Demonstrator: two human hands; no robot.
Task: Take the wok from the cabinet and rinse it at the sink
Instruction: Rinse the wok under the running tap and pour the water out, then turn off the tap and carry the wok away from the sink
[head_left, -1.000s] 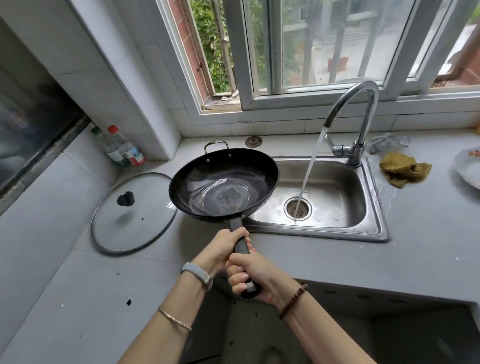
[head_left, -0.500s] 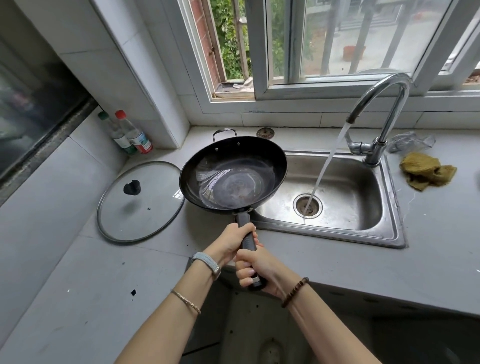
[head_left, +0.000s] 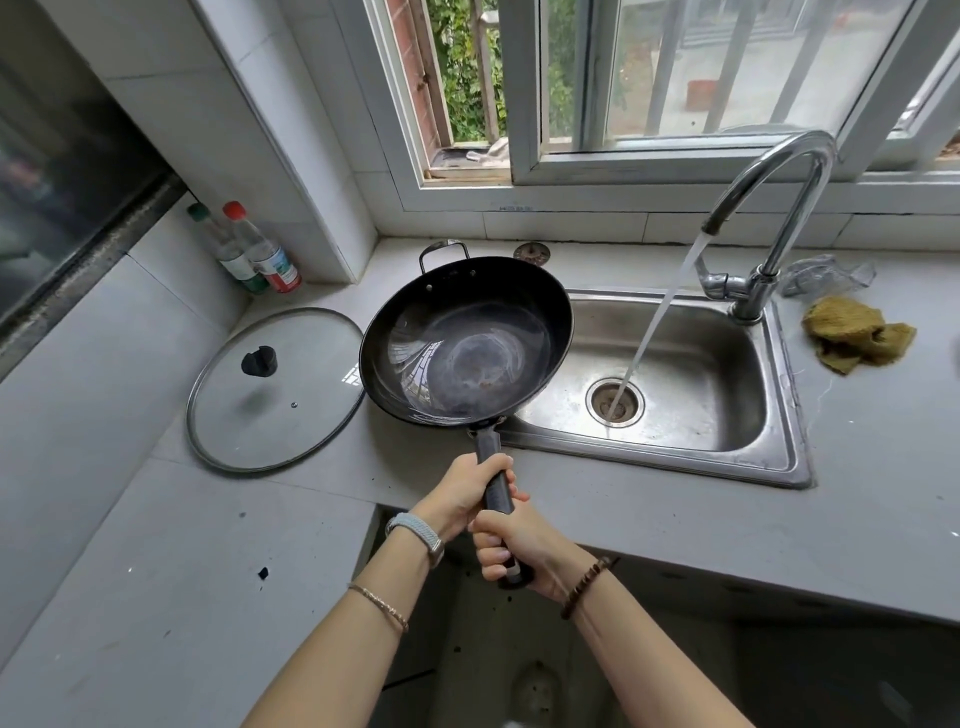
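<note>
Seen gripping the black wok (head_left: 467, 348) by its long dark handle with both hands curled firmly round it: left hand (head_left: 457, 493) higher up, nearer the pan, right hand (head_left: 519, 540) just below at the handle's end. Held in the air above the left rim of the steel sink (head_left: 675, 462) and the adjoining surface (head_left: 208, 571), dark inside turned up toward the camera, small loop handle on the far side. Kept left of the water stream (head_left: 660, 312) pouring from the curved faucet (head_left: 769, 176) into the drain (head_left: 614, 402), and not touching it. Flat on the surface just left of the wok, a glass lid (head_left: 291, 415) with a black knob. In the corner behind, two bottles (head_left: 260, 249), one red-capped, one green-capped. Right of the sink, a crumpled yellow cloth (head_left: 857, 338) and clear plastic wrap (head_left: 826, 275) near the faucet's base.
</note>
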